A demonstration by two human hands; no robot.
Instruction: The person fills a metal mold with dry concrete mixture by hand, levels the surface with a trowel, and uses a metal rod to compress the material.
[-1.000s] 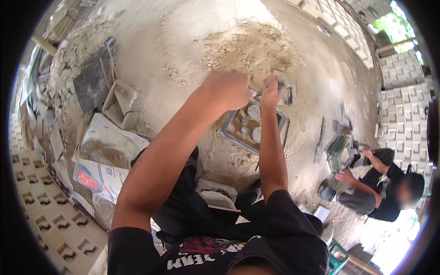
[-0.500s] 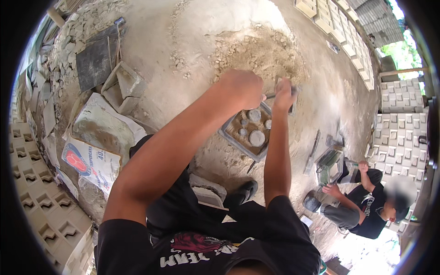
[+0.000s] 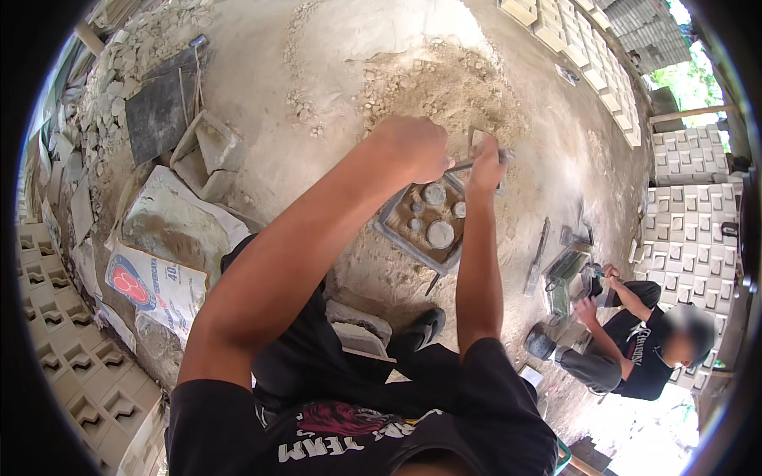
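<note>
A bar (image 3: 462,166) is clamped in left hand (image 3: 419,149) and right hand (image 3: 486,165) at the frame's (image 3: 409,250) far side, seemingly being worked; next, steadiness is needed.

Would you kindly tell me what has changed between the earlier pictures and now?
The left hand and right hand have shifted slightly rightward relative to the square frame. The right forearm no longer hides a round disc. Since half a second ago, the co-worker's lower hand has moved up and right. Unchanged: both hands keep their grip on the dark bar; the square frame stays put.
</note>
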